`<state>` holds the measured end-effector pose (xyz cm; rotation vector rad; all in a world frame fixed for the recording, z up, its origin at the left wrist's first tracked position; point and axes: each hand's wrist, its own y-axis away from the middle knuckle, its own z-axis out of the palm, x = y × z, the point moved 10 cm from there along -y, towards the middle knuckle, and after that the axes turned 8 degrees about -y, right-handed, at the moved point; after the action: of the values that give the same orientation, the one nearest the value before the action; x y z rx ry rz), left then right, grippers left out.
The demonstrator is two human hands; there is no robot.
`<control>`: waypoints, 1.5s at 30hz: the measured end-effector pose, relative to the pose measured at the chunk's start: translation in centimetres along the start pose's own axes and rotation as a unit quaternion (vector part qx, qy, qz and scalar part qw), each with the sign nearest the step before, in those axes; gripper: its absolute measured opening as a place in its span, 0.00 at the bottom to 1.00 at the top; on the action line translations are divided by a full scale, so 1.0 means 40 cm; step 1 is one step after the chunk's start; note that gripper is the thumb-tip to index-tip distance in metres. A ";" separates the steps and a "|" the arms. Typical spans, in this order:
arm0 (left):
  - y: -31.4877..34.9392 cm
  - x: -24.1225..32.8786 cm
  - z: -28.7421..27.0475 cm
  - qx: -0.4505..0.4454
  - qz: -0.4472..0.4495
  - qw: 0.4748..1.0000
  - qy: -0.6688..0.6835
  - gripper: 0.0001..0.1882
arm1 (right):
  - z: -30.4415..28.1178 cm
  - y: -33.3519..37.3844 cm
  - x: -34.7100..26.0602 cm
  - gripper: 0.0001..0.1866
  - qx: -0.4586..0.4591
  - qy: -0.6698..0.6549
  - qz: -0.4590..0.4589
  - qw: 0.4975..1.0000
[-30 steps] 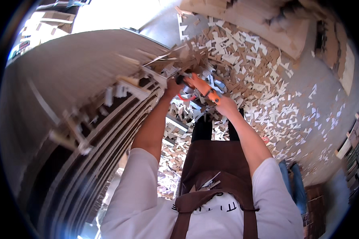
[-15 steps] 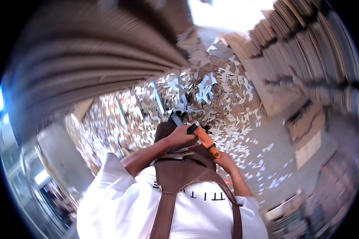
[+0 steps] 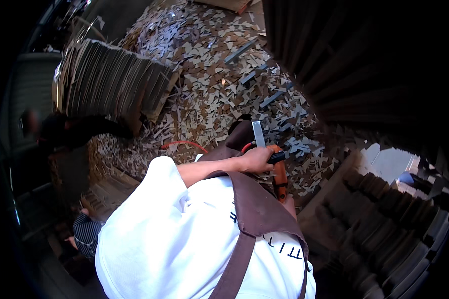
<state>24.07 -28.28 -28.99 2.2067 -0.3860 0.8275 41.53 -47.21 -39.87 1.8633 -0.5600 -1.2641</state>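
Note:
An orange hand-held power tool (image 3: pixel 280 174) with black parts is held in front of my apron, at my right side. My left hand (image 3: pixel 257 160) is closed around its black grip. Lower down, my right hand (image 3: pixel 288 203) is closed at the tool's bottom end, its fingers partly hidden by the tool and apron. A flat silver metal bar (image 3: pixel 258 133) sticks up beyond my left hand; how it joins the tool is hidden. A red hose (image 3: pixel 187 144) runs on the left and shows again beside my left wrist.
Cardboard scraps (image 3: pixel 199 84) cover the floor, with several metal bars (image 3: pixel 277 95) among them. A cardboard stack (image 3: pixel 112 79) stands far left, a dark stack (image 3: pixel 329 45) far right, more stacks (image 3: pixel 384 224) near right. A person in dark clothes (image 3: pixel 70 132) and one in stripes (image 3: pixel 87 234) are at left.
My view has turned left, so the bright opening and stacks have swung to the right. Both hands keep hold of the orange tool, which now stands more upright in view.

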 end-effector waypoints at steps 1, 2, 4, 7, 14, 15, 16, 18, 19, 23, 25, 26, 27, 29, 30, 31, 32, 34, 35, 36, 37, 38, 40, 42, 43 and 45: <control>0.016 -0.014 -0.005 0.012 -0.002 1.000 0.017 0.18 | 0.009 -0.006 -0.003 0.16 -0.024 0.041 -0.012 0.999; 0.028 -0.029 -0.012 0.024 -0.004 0.999 0.032 0.18 | 0.010 -0.015 -0.019 0.15 -0.020 0.050 -0.044 0.998; 0.053 -0.065 -0.018 0.039 -0.013 0.996 0.080 0.21 | 0.019 -0.022 -0.072 0.14 -0.025 0.071 -0.109 0.991; 0.072 -0.130 -0.045 0.035 -0.035 0.991 0.127 0.27 | 0.043 -0.048 -0.152 0.14 -0.046 0.085 -0.144 0.985; 0.104 -0.234 -0.187 0.019 -0.024 0.988 0.149 0.25 | 0.148 -0.167 -0.348 0.14 -0.119 0.135 -0.098 0.979; 0.113 -0.250 -0.219 0.059 -0.012 0.987 0.151 0.22 | 0.160 -0.187 -0.378 0.14 -0.125 0.148 -0.095 0.977; 0.127 -0.265 -0.266 0.093 -0.002 0.985 0.148 0.19 | 0.177 -0.205 -0.412 0.14 -0.128 0.152 -0.090 0.976; 0.152 -0.309 -0.343 0.087 -0.020 0.987 0.134 0.15 | 0.204 -0.239 -0.484 0.14 -0.135 0.158 -0.086 0.974; 0.162 -0.335 -0.384 0.108 -0.011 0.983 0.151 0.12 | 0.218 -0.254 -0.521 0.14 -0.139 0.163 -0.084 0.973; 0.203 -0.458 -0.511 0.120 -0.039 0.973 0.194 0.16 | 0.296 -0.298 -0.648 0.14 -0.153 0.182 -0.080 0.968; 0.207 -0.524 -0.561 0.119 -0.042 0.967 0.220 0.18 | 0.326 -0.323 -0.716 0.14 -0.155 0.187 -0.081 0.967; 0.204 -0.554 -0.579 0.118 -0.042 0.963 0.236 0.19 | 0.338 -0.334 -0.748 0.14 -0.157 0.191 -0.082 0.965; 0.194 -0.591 -0.592 0.131 -0.043 0.958 0.252 0.21 | 0.348 -0.344 -0.778 0.14 -0.158 0.194 -0.084 0.965; 0.215 -0.633 -0.664 0.190 -0.043 0.948 0.253 0.22 | 0.363 -0.359 -0.823 0.14 -0.161 0.191 -0.080 0.965; 0.229 -0.645 -0.692 0.223 -0.039 0.940 0.255 0.22 | 0.374 -0.361 -0.850 0.14 -0.163 0.195 -0.080 0.964; 0.235 -0.653 -0.708 0.226 -0.039 0.941 0.250 0.22 | 0.383 -0.365 -0.878 0.14 -0.165 0.199 -0.077 0.963; 0.240 -0.661 -0.725 0.228 -0.040 0.942 0.245 0.23 | 0.389 -0.363 -0.902 0.14 -0.168 0.206 -0.073 0.961; 0.243 -0.671 -0.765 0.230 -0.038 0.945 0.231 0.23 | 0.403 -0.373 -0.939 0.16 -0.185 0.207 -0.063 0.959; 0.241 -0.671 -0.777 0.233 -0.024 0.941 0.245 0.24 | 0.393 -0.394 -0.929 0.16 -0.196 0.196 -0.070 0.958; 0.241 -0.671 -0.784 0.230 -0.028 0.942 0.242 0.23 | 0.393 -0.409 -0.928 0.16 -0.207 0.185 -0.077 0.958; 0.243 -0.670 -0.788 0.227 -0.032 0.943 0.240 0.22 | 0.396 -0.422 -0.939 0.15 -0.212 0.196 -0.100 0.952; 0.243 -0.671 -0.794 0.223 -0.038 0.945 0.234 0.22 | 0.408 -0.438 -0.951 0.14 -0.219 0.204 -0.125 0.946; 0.312 -0.619 -0.844 0.141 -0.057 0.941 0.303 0.18 | 0.404 -0.454 -0.976 0.13 -0.222 0.223 -0.176 0.933; 0.333 -0.596 -0.881 0.212 -0.036 0.931 0.296 0.15 | 0.389 -0.468 -0.992 0.12 -0.222 0.226 -0.181 0.931; 0.321 -0.597 -0.882 0.231 -0.044 0.938 0.256 0.15 | 0.374 -0.475 -0.994 0.12 -0.220 0.222 -0.171 0.935; 0.305 -0.590 -0.874 0.247 -0.046 0.940 0.231 0.15 | 0.344 -0.480 -0.989 0.11 -0.211 0.217 -0.161 0.939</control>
<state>-15.08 -10.62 -19.89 2.3432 0.1769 1.4717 11.63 -12.37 -35.81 1.8187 0.2498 -1.0177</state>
